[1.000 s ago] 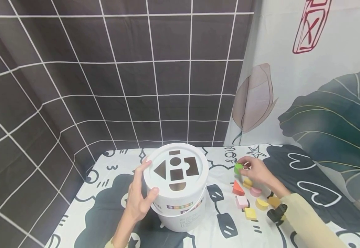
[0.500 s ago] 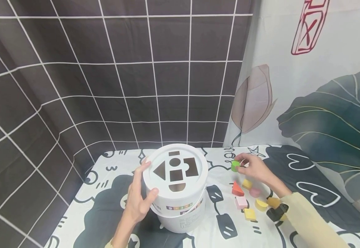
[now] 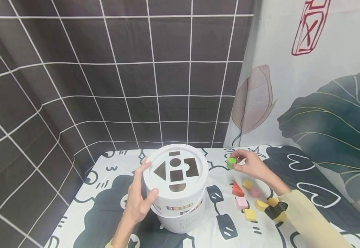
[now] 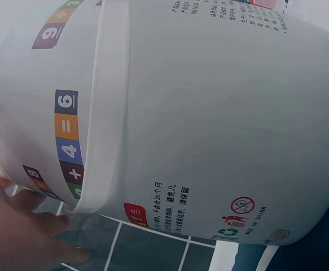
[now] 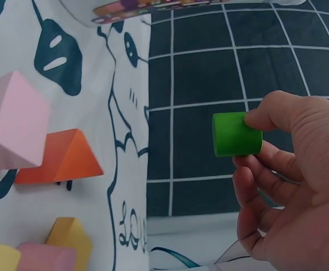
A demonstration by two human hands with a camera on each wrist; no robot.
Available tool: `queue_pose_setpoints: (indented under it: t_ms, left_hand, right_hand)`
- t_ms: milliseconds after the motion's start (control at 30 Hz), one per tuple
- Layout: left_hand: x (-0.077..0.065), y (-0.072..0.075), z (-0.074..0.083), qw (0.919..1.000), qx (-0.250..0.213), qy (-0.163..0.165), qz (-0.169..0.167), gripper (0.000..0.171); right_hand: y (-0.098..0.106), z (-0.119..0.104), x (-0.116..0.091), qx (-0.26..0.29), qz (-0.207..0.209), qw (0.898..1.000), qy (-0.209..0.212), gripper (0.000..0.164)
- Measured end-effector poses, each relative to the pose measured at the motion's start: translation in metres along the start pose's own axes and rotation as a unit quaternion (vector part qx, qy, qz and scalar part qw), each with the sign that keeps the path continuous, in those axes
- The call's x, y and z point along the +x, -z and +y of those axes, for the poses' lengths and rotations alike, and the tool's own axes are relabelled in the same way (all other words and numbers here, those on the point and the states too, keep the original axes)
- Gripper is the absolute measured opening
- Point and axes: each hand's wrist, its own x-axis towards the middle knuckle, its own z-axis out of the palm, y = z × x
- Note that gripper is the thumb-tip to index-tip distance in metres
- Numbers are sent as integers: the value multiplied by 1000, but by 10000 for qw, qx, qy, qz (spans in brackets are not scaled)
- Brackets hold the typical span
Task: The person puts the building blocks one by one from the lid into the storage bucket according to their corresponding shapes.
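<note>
In my right hand (image 3: pixel 250 164) I pinch a green cylinder block (image 5: pixel 229 135) between thumb and fingertips, held up above the cloth to the right of the bucket. The white bucket (image 3: pixel 186 220) stands upright with its white lid (image 3: pixel 155 156) on. Triangular, round, square and other shaped holes are cut through the lid. My left hand (image 3: pixel 139 198) holds the bucket by its upper left side, with thumb and index fingertip at the lid's rim. In the left wrist view, the fingers (image 4: pixel 45 237) of that hand show beside the bucket's printed wall.
Right of the bucket lie an orange-red triangular block (image 3: pixel 237 189), a pink block (image 3: pixel 241 203), a yellow square block (image 3: pixel 250 214) and several other yellow and pink blocks. A patterned cloth (image 3: pixel 220 234) covers the table. A dark gridded curtain (image 3: pixel 167 79) hangs behind.
My right hand has moved left and slightly up with the green cylinder block, away from the other blocks. The left hand and the bucket have stayed in place.
</note>
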Motion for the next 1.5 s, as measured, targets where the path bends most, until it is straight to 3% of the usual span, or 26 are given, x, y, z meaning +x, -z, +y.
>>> queue_pose_setpoints:
  t_ms: [733,1267,1500]
  left_hand:
    - [0,1,1,10000,-39,-53,-3,73]
    - [0,1,0,10000,-53,-58,15,73]
    - [0,0,-1,9998,-135,-153,24,73]
  right_hand:
    - [17,-35,13,93,-44,9997,215,26]
    - [27,-59,27,-32,-62,9978,653,26]
    - [33,-71,30,-36,-131,9980,616,27]
